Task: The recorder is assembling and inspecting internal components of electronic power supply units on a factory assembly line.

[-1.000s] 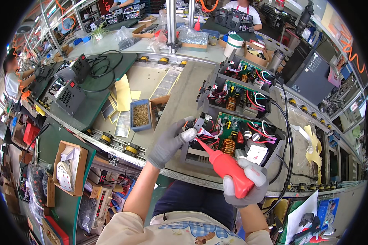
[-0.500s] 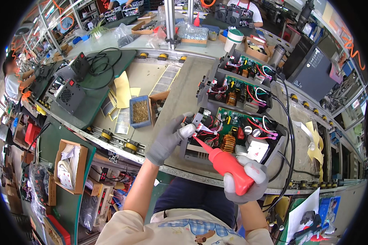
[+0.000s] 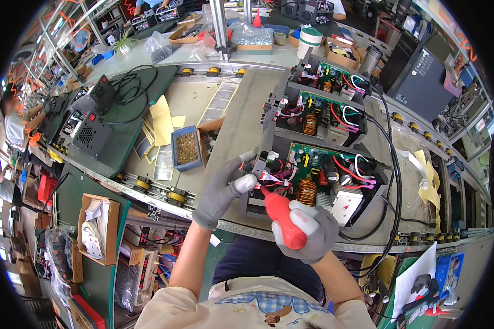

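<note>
I see my right hand (image 3: 307, 230), in a grey glove, clamped around the red handle of a screwdriver (image 3: 282, 216) whose tip points up and left into the near corner of the open electronics chassis (image 3: 318, 181) on the grey work surface (image 3: 241, 126). My left hand (image 3: 222, 189), also gloved, rests at that same corner with its fingers pinched together beside the tip. A blue bin of small parts (image 3: 186, 148) sits to the left, apart from both hands.

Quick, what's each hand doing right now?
Left hand: closed, fingertips pinching at the near circuit board unit.
Right hand: closed around the red screwdriver.
</note>
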A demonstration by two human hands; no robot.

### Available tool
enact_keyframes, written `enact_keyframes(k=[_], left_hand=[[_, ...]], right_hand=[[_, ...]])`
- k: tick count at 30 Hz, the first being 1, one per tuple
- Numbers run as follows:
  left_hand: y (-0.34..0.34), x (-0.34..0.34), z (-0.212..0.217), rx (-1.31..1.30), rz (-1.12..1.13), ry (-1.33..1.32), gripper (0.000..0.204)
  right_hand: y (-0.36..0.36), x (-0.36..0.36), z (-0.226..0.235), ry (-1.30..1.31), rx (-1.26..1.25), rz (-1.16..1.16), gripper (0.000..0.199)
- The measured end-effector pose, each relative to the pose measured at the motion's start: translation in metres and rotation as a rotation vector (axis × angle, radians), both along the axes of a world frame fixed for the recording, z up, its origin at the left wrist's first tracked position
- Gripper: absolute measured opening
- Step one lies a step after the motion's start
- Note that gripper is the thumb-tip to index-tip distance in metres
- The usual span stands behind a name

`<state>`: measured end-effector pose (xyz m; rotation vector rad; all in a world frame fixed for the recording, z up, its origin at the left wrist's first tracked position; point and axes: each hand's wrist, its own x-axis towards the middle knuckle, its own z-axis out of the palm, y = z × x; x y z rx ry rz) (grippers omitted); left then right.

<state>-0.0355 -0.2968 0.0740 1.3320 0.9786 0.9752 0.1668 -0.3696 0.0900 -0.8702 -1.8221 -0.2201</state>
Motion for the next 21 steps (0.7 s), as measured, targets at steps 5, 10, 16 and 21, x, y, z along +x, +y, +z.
enact_keyframes(k=[5,10,16,21], left_hand=[[0.001,0.001,-0.001,0.002,0.002,-0.032,0.080],[-0.001,-0.001,-0.002,-0.028,0.001,-0.003,0.080],[0.002,-0.002,-0.006,0.012,-0.011,0.025,0.080],[-0.006,-0.005,-0.014,0.125,0.022,0.037,0.080]], right_hand=[[0.005,-0.004,0.001,-0.034,-0.071,-0.038,0.053],[-0.006,0.007,0.016,0.106,-0.112,-0.012,0.052],[-0.010,0.006,0.017,0.097,-0.079,-0.031,0.052],[-0.018,0.019,0.021,0.215,-0.146,0.017,0.052]])
